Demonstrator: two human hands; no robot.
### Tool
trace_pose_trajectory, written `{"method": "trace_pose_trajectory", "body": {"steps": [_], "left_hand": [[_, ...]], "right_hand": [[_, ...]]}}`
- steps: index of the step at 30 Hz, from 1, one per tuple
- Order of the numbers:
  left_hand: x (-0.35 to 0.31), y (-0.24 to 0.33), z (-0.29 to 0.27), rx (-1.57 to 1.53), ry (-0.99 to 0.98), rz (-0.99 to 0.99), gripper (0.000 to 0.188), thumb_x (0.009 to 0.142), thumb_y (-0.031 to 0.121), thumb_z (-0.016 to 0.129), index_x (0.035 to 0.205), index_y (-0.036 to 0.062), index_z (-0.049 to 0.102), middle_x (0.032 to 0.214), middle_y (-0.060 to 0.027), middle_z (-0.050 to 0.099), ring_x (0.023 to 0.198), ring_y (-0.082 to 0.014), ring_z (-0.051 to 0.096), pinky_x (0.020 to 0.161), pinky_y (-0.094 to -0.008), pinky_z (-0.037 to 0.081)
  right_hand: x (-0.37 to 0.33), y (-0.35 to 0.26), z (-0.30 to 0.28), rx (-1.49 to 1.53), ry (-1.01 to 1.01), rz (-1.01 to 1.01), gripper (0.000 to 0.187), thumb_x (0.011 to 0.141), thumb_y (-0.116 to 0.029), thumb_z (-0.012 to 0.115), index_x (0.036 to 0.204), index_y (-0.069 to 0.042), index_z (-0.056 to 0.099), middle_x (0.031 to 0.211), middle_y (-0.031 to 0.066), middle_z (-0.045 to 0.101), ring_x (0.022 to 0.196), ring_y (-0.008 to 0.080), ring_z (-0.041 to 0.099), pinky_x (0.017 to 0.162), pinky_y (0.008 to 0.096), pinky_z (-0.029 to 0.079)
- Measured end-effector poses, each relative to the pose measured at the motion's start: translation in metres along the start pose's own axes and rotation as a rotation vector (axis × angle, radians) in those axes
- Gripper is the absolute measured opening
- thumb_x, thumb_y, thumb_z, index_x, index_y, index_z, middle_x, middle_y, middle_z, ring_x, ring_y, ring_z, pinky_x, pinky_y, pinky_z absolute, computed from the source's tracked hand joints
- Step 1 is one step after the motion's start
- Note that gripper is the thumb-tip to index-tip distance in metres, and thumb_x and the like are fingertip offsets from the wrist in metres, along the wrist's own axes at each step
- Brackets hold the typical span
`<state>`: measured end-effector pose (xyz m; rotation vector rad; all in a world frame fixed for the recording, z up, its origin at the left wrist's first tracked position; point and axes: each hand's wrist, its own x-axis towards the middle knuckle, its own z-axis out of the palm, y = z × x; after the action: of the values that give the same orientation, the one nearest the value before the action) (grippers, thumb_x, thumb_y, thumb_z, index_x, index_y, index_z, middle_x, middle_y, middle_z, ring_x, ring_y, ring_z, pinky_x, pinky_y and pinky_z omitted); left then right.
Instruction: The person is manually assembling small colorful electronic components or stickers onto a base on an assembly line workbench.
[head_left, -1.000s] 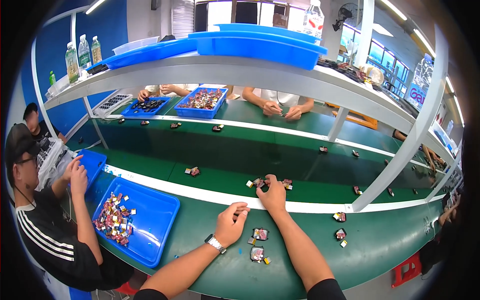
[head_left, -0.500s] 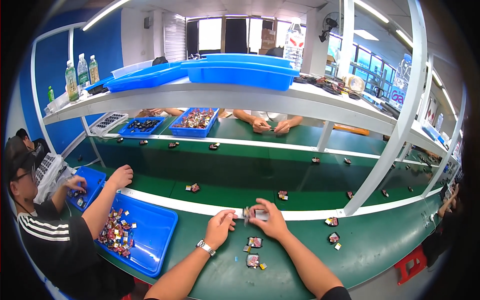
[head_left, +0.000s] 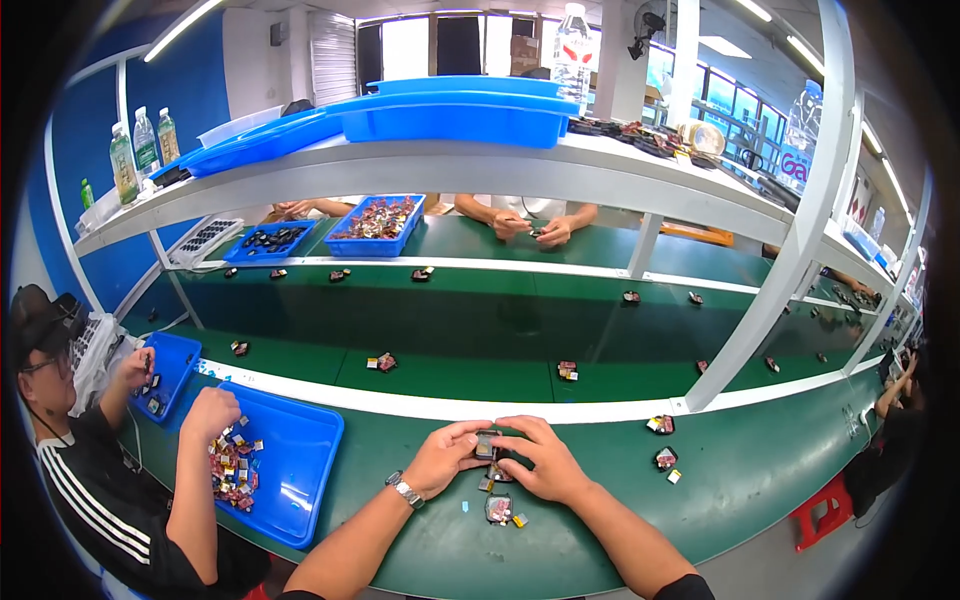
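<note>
In front of me, my left hand (head_left: 440,462) pinches a small square black case (head_left: 486,444) with a grey face between thumb and fingers. My right hand (head_left: 548,462) meets the case from the other side, its fingertips at the right edge and its thumb lower down. Just below, partly covered by my hands, lies a similar small unit (head_left: 490,477) with a loose silvery piece. Nearer to me on the green table rests another open black case (head_left: 499,510) with a pale and reddish inside, a yellow-and-white piece beside it.
To my left stands a blue tray (head_left: 325,470) of small red and yellow parts, with a co-worker's hand (head_left: 212,412) above it. Beyond the white rail (head_left: 430,405), small units (head_left: 381,363) lie spaced along a green belt. More units (head_left: 661,425) lie right. A shelf (head_left: 420,180) spans overhead.
My hands have come down closer to the table with the case, and the left now grips its side. The co-worker's near hand has drawn back from the belt, where a small unit now shows.
</note>
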<state>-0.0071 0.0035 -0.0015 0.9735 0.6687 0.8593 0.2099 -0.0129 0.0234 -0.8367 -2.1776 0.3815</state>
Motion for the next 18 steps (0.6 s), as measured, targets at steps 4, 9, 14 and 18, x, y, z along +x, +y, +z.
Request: {"method": "trace_pose_trajectory", "body": {"steps": [4,9,14,18], "left_hand": [[-0.002,-0.003,0.009,-0.021,0.027,0.037,0.030,0.103,0.010,0.044,0.131,0.0006,0.050,0.132,-0.0126,0.055,0.120,-0.0200,0.057,0.101,-0.0390,0.050],[-0.002,-0.007,0.011,0.015,0.030,0.002,0.026,0.103,0.009,0.045,0.127,0.0028,0.051,0.131,-0.0117,0.056,0.118,-0.0190,0.058,0.099,-0.0376,0.051],[-0.001,-0.007,0.014,-0.003,-0.003,0.026,0.026,0.103,0.010,0.047,0.127,0.0023,0.051,0.134,-0.0126,0.054,0.118,-0.0199,0.058,0.100,-0.0379,0.051],[-0.004,-0.006,0.008,-0.025,-0.036,0.017,0.029,0.101,0.009,0.050,0.129,0.0021,0.049,0.135,-0.0126,0.053,0.120,-0.0207,0.057,0.102,-0.0386,0.050]], "right_hand": [[0.000,0.000,-0.001,-0.043,0.033,-0.012,0.029,0.079,-0.009,0.073,0.106,-0.007,0.065,0.128,0.0114,0.056,0.121,0.0329,0.051,0.102,0.0424,0.044],[0.004,-0.001,0.003,-0.032,0.046,-0.020,0.020,0.078,-0.010,0.074,0.094,-0.007,0.063,0.126,0.0113,0.057,0.119,0.0329,0.052,0.099,0.0427,0.045],[0.002,-0.001,0.002,-0.098,0.064,-0.047,0.017,0.077,-0.010,0.074,0.090,-0.007,0.063,0.124,0.0113,0.058,0.118,0.0327,0.053,0.098,0.0426,0.046],[0.003,0.000,0.008,-0.057,0.089,-0.039,0.013,0.077,-0.009,0.073,0.087,-0.006,0.066,0.122,0.0108,0.059,0.116,0.0315,0.055,0.097,0.0411,0.047]]}}
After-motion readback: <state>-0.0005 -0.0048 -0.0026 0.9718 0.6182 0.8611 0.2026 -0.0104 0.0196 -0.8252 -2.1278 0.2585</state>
